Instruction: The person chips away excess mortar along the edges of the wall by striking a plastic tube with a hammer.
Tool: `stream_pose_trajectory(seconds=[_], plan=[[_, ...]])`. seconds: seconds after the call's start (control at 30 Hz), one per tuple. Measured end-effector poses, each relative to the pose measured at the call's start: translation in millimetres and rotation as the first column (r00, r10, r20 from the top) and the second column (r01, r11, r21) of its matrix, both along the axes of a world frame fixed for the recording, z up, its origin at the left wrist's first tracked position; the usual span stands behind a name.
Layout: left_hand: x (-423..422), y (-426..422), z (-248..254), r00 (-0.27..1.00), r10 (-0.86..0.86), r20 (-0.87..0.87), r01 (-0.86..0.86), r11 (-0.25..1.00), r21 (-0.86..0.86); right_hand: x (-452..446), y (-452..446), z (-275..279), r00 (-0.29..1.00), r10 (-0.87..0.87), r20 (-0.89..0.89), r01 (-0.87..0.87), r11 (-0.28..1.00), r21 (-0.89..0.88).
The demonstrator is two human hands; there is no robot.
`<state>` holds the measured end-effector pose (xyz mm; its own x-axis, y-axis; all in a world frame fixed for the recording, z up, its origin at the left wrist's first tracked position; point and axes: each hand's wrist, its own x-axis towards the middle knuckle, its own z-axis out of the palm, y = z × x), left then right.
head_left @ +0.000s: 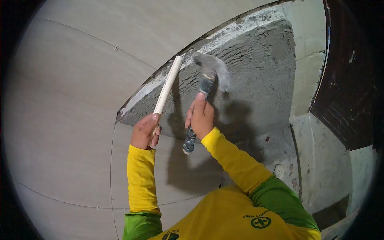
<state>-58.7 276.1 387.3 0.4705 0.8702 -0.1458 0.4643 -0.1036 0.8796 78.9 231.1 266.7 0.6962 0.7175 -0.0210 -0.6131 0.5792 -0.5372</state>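
Note:
My left hand (146,130) is closed around the lower end of a pale wooden stick (167,89). The stick's far end reaches the edge of a floor tile, beside the strip of wet mortar (260,68). In my right hand (202,116) is a claw hammer (208,80), gripped around its dark, taped handle. The hammer's head is blurred and sits just right of the stick's far end, apart from it. Below both hands spreads the grey mortar, with curved ridges on its upper part.
Large beige tiles (76,88) cover the left side, with thin joints and small spacers between them. On the right are a pale wall strip (308,80) and a dark brown panel (344,80). Rough concrete (328,160) lies at lower right.

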Motion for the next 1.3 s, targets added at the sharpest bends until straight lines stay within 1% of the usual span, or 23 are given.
stream_pose_trajectory(seconds=[0.03,0.1,0.13,0.17,0.23,0.33,0.37,0.43,0.5,0.57,0.6,0.63,0.7,0.73,0.77,0.83,0.87,0.93,1.07,1.13,1.17,1.23,1.3], plan=[[0.7,-0.8,0.2,1.000,0.007,-0.006,-0.007,1.000,0.001,2.6,-0.7,-0.2,1.000,0.002,-0.003,-0.002,1.000,0.000],[-0.8,0.1,0.1,1.000,0.008,-0.019,-0.008,1.000,0.001,16.9,-6.3,1.4,0.961,0.235,0.148,-0.213,0.965,-0.151],[-2.6,2.4,-0.4,1.000,-0.006,-0.019,0.006,1.000,-0.001,21.4,-12.3,2.3,0.952,0.275,0.131,-0.261,0.958,-0.118],[-3.6,4.6,-0.7,1.000,-0.024,-0.019,0.024,1.000,-0.003,17.6,-13.5,1.1,0.953,0.272,0.133,-0.257,0.959,-0.119],[-1.0,2.6,1.6,0.999,-0.011,-0.033,0.012,1.000,0.009,7.6,-10.4,-2.5,0.990,0.117,0.078,-0.113,0.992,-0.055],[-3.0,5.7,-1.2,0.999,-0.011,-0.036,0.011,1.000,0.007,-2.5,5.9,-4.3,0.996,0.081,0.042,-0.077,0.993,-0.085],[-4.8,7.1,-2.4,0.999,-0.028,-0.019,0.028,1.000,-0.001,-0.2,7.3,-8.5,0.996,0.078,0.040,-0.075,0.993,-0.087],[-5.9,7.7,-2.3,0.999,-0.033,-0.021,0.033,0.999,0.010,12.9,-0.7,-1.0,0.958,0.226,0.178,-0.202,0.969,-0.142],[-6.6,8.3,-1.6,0.999,-0.038,-0.017,0.038,0.999,0.022,3.3,-3.0,0.3,0.971,0.176,0.159,-0.156,0.979,-0.133],[-8.0,10.8,-1.7,0.999,-0.021,-0.035,0.022,0.999,0.026,-12.2,7.2,-3.8,0.996,-0.079,0.050,0.081,0.996,-0.038],[-11.0,12.4,-2.5,0.999,-0.021,-0.037,0.022,0.999,0.027,-14.9,10.4,-1.5,0.995,-0.082,0.050,0.085,0.995,-0.050],[-12.7,13.8,-3.1,0.999,-0.039,-0.038,0.041,0.998,0.042,-13.5,10.4,-1.9,0.996,-0.083,0.045,0.085,0.995,-0.050],[-13.2,15.3,-3.5,0.997,-0.066,-0.041,0.068,0.996,0.057,-1.1,2.2,0.7,0.970,0.205,0.134,-0.183,0.970,-0.157],[-13.5,16.3,-3.6,0.997,-0.064,-0.037,0.066,0.997,0.047,2.4,-2.7,1.2,0.966,0.228,0.124,-0.210,0.967,-0.145],[-15.1,17.1,-4.2,0.997,-0.063,-0.036,0.064,0.997,0.036,-3.6,-0.4,-1.2,0.967,0.225,0.122,-0.207,0.967,-0.146],[-15.3,18.6,-4.8,0.997,-0.071,-0.032,0.072,0.997,0.036,-14.9,5.5,-2.4,0.993,-0.048,0.109,0.053,0.998,-0.040],[-15.7,19.0,-4.7,0.997,-0.074,-0.029,0.075,0.996,0.038,-13.5,9.1,-3.5,0.992,-0.049,0.113,0.054,0.998,-0.040],[-16.7,17.2,-4.6,0.998,-0.055,-0.014,0.056,0.998,0.024,-7.7,10.6,0.7,0.972,0.175,0.153,-0.157,0.980,-0.126],[-15.4,15.0,-3.8,0.999,-0.053,0.011,0.053,0.999,0.005,-1.2,-0.2,4.6,0.970,0.198,0.139,-0.174,0.971,-0.165],[-13.1,13.3,-5.3,0.999,-0.049,0.008,0.049,0.999,0.017,-13.8,5.7,4.4,0.992,-0.082,0.092,0.088,0.994,-0.062],[-14.1,12.2,-5.6,0.999,-0.042,0.000,0.042,0.999,0.029,-12.8,9.3,2.6,0.993,-0.077,0.094,0.083,0.995,-0.060],[-16.4,11.7,-7.2,0.999,-0.035,0.001,0.035,0.999,0.032,-3.5,6.0,8.6,0.974,0.181,0.139,-0.156,0.973,-0.171],[-13.1,10.5,-6.5,0.999,-0.039,0.012,0.038,0.999,0.035,3.1,-1.3,9.0,0.967,0.246,0.072,-0.235,0.963,-0.136]])
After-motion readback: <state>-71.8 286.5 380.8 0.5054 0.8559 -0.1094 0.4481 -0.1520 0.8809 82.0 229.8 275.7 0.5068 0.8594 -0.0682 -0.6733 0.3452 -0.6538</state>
